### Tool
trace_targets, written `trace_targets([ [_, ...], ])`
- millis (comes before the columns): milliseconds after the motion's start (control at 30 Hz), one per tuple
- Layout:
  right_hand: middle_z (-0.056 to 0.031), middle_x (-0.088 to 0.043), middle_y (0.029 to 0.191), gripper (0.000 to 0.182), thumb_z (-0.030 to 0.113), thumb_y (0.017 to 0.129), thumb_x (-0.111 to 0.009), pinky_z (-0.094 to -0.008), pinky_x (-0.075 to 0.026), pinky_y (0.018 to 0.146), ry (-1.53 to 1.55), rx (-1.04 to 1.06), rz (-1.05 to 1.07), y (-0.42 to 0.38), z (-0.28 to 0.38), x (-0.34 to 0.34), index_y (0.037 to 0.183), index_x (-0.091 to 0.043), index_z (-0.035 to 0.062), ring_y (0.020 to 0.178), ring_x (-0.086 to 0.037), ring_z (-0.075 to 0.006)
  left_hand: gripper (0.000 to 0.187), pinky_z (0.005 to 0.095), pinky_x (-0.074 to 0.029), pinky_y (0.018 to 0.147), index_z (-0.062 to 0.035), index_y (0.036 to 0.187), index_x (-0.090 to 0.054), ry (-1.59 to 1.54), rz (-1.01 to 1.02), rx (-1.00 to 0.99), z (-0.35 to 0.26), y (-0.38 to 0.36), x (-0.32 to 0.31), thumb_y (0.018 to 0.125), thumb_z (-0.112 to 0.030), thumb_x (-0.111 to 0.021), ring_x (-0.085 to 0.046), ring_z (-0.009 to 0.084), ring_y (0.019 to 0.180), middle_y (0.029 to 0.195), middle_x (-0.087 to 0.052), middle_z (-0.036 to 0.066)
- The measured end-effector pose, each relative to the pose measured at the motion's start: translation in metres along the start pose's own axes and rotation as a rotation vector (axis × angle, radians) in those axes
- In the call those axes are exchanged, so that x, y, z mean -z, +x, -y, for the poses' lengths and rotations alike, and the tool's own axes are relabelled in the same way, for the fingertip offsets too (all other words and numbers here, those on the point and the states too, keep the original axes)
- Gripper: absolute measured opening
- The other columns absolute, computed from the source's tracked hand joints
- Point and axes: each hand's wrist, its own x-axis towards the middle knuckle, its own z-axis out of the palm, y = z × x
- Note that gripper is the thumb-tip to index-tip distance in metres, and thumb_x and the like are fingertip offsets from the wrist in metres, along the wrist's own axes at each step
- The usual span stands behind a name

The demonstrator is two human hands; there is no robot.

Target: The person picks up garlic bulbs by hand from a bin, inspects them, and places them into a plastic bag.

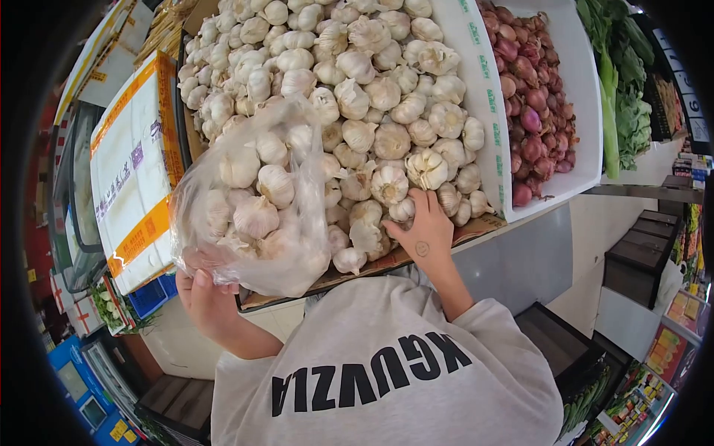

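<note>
My left hand [208, 293] grips the lower edge of a clear plastic bag [305, 256], its fingers closed on the film. Several garlic bulbs [256, 216] show through the bag, which leans over the heap of loose garlic [370, 95]. At the front edge of that heap, my right hand [425, 236] has its thumb and fingers closed around a garlic bulb [401, 210]. A larger bulb [428, 169] lies just beyond its fingertips, and more bulbs touch it on either side. Its palm is turned down, with a small round mark on the back.
A white foam box [554, 89] of red shallots [529, 123] adjoins the garlic on the right, with leafy greens [632, 111] past it. To the left stands a taped white foam box [134, 175]. Dark crates [643, 253] stand lower on the right.
</note>
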Motion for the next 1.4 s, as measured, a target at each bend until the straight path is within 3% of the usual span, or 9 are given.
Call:
trace_targets([
  [200, -0.0101, -0.048, 0.084, 0.047, 0.02, 0.057, -0.066, -0.0306, -0.042, 0.055, 0.199, 0.046, -0.091, -0.002, -0.005, 0.006, 0.095, -0.042, 0.0048, 0.066, -0.051, -0.0238, 0.013, 0.0188, -0.03, 0.04, -0.001, 0.074, -0.041, 0.011, -0.03, 0.015, -0.001, -0.002, 0.0, 0.075, -0.012, -0.047, -0.037, 0.009, 0.049, 0.061, -0.04, 0.005],
  [267, -0.0096, -0.05, 0.082, 0.041, 0.015, 0.06, -0.064, -0.0261, -0.041, 0.053, 0.45, -0.169, 0.102, -0.004, 0.0, 0.019, 0.094, -0.044, 0.0036, 0.061, -0.05, -0.019, 0.011, 0.0173, -0.028, 0.042, -0.0033, 0.074, -0.037, 0.041, -0.061, 0.046, -0.003, -0.002, -0.005, 0.077, -0.01, -0.045, -0.032, 0.0055, 0.049, 0.059, -0.033, 0.0],
  [367, -0.0082, -0.05, 0.079, 0.036, 0.013, 0.062, -0.062, -0.0236, -0.04, 0.052, 0.822, -0.171, -0.006, -0.005, -0.013, 0.007, 0.093, -0.046, 0.0035, 0.058, -0.048, -0.0154, 0.011, 0.0167, -0.028, 0.042, -0.0033, 0.074, -0.037, 0.044, -0.071, 0.033, -0.002, -0.003, -0.004, 0.077, -0.011, -0.045, -0.032, 0.0054, 0.049, 0.06, -0.033, 0.0],
  [467, -0.0081, -0.05, 0.08, 0.033, 0.012, 0.063, -0.062, -0.0249, -0.041, 0.053, 0.452, 0.086, 0.071, 0.003, -0.016, 0.013, 0.091, -0.047, 0.0035, 0.059, -0.049, -0.0166, 0.012, 0.0162, -0.028, 0.042, -0.0032, 0.074, -0.037, 0.035, -0.038, 0.021, -0.002, -0.001, -0.006, 0.077, -0.011, -0.046, -0.033, 0.0053, 0.05, 0.06, -0.033, 0.0],
  [700, -0.0087, -0.045, 0.088, 0.034, 0.01, 0.06, -0.062, -0.0329, -0.041, 0.062, 0.131, 0.148, 0.178, -0.002, -0.001, 0.017, 0.09, -0.046, 0.0065, 0.072, -0.049, -0.0277, 0.011, 0.0163, -0.028, 0.043, -0.0027, 0.074, -0.039, 0.012, -0.033, 0.038, -0.002, -0.003, 0.0, 0.077, -0.011, -0.046, -0.033, 0.0053, 0.051, 0.06, -0.033, 0.0],
  [1033, -0.0091, -0.044, 0.094, 0.035, -0.005, 0.057, -0.056, -0.0294, -0.042, 0.067, 0.288, 0.274, 0.289, -0.003, -0.015, 0.029, 0.088, -0.047, 0.0068, 0.082, -0.049, -0.0242, 0.014, 0.0192, -0.031, 0.042, -0.0017, 0.073, -0.042, 0.02, -0.03, 0.019, 0.0, -0.003, 0.004, 0.075, -0.014, -0.048, -0.038, 0.0092, 0.048, 0.06, -0.041, 0.005],
  [1100, -0.0105, -0.046, 0.099, 0.034, -0.009, 0.053, -0.051, -0.0284, -0.042, 0.064, 0.513, 0.369, -0.063, -0.009, -0.016, 0.031, 0.082, -0.054, 0.0081, 0.079, -0.05, -0.0236, 0.014, 0.0195, -0.031, 0.042, -0.0019, 0.073, -0.042, 0.021, -0.023, 0.017, 0.0, -0.006, 0.006, 0.075, -0.014, -0.048, -0.038, 0.0091, 0.048, 0.06, -0.041, 0.004],
  [1200, -0.0127, -0.045, 0.1, 0.036, -0.012, 0.051, -0.049, -0.0268, -0.042, 0.065, 0.529, 0.549, -0.237, -0.009, -0.014, 0.036, 0.079, -0.056, 0.0089, 0.082, -0.049, -0.0236, 0.014, 0.0196, -0.032, 0.042, -0.0018, 0.073, -0.042, 0.017, -0.077, 0.02, 0.001, -0.007, 0.007, 0.075, -0.014, -0.049, -0.038, 0.0092, 0.048, 0.061, -0.043, 0.005],
  [1400, -0.0164, -0.042, 0.102, 0.037, -0.01, 0.055, -0.053, -0.0273, -0.042, 0.07, 0.784, 0.574, -0.297, 0.003, 0.014, 0.039, 0.088, -0.05, 0.0059, 0.089, -0.046, -0.0232, 0.013, 0.0175, -0.031, 0.041, -0.0019, 0.076, -0.042, 0.051, -0.118, 0.007, -0.001, -0.008, 0.001, 0.075, -0.013, -0.049, -0.035, 0.0066, 0.047, 0.057, -0.038, 0.001],
])
